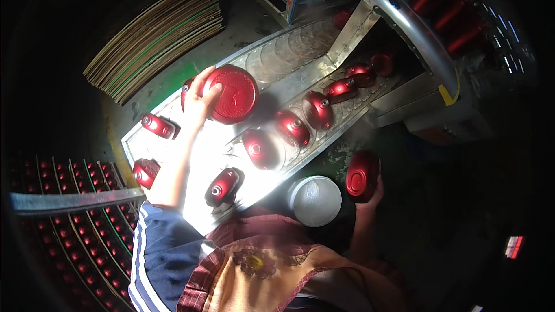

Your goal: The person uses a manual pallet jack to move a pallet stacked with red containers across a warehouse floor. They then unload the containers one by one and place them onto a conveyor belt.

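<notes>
Over the far left part of the metal conveyor [225, 153], my left hand [202, 99] is closed on a glossy red bottle-like vessel [234, 95], its round ridged base facing up. Another red piece shows partly behind that hand. Off the conveyor's near right side, my right hand [376, 193] grips a second red vessel [361, 176], oval-based with ring marks; most of those fingers are hidden behind it. Several similar vessels with small necks, such as one near the middle [293, 127], lie along the conveyor. A single vessel [222, 188] lies on the near edge.
A white round tub [315, 201] stands beside the conveyor, close to my body. A metal arch [413, 20] spans its far end. Stacked boards [156, 34] lie at the far left. Racked rows of red pieces [75, 242] fill the lower left, beyond a metal bar [75, 201].
</notes>
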Motion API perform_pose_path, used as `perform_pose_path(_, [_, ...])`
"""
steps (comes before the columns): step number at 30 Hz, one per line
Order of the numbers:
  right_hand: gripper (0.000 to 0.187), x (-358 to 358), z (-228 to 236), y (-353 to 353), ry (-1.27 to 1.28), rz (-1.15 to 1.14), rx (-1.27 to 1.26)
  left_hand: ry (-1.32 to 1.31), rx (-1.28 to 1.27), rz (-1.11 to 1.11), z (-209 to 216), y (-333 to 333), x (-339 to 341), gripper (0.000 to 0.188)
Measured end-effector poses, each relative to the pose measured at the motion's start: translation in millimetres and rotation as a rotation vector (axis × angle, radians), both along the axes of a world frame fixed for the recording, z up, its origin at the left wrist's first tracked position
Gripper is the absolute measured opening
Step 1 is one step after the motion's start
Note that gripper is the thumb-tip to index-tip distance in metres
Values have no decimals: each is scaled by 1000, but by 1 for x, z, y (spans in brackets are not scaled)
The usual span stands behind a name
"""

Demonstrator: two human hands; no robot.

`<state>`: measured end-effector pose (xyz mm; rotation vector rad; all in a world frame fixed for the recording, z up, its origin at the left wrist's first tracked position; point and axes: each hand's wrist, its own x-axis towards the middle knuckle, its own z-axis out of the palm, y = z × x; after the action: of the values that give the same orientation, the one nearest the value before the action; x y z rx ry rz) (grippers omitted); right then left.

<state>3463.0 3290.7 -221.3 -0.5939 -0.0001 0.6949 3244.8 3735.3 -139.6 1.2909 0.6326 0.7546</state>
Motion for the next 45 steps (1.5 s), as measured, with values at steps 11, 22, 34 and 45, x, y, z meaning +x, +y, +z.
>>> perform_pose_path(11, [43, 14, 22, 385, -1379, 39, -989, 837, 522, 254, -119, 84, 59, 62])
perform_pose_path(22, [56, -43, -63, 482, -1704, 341, -1103, 721, 525, 346, -120, 80, 2, 76])
perform_pose_path(34, [57, -35, 54, 318, -1401, 408, -562, 866, 650, 475, -96, 70, -33, 65])
perform_pose_path(45, [35, -88, -32, -144, -609, -286, -1209, 94, 482, -326, -55, -182, 92, 26])
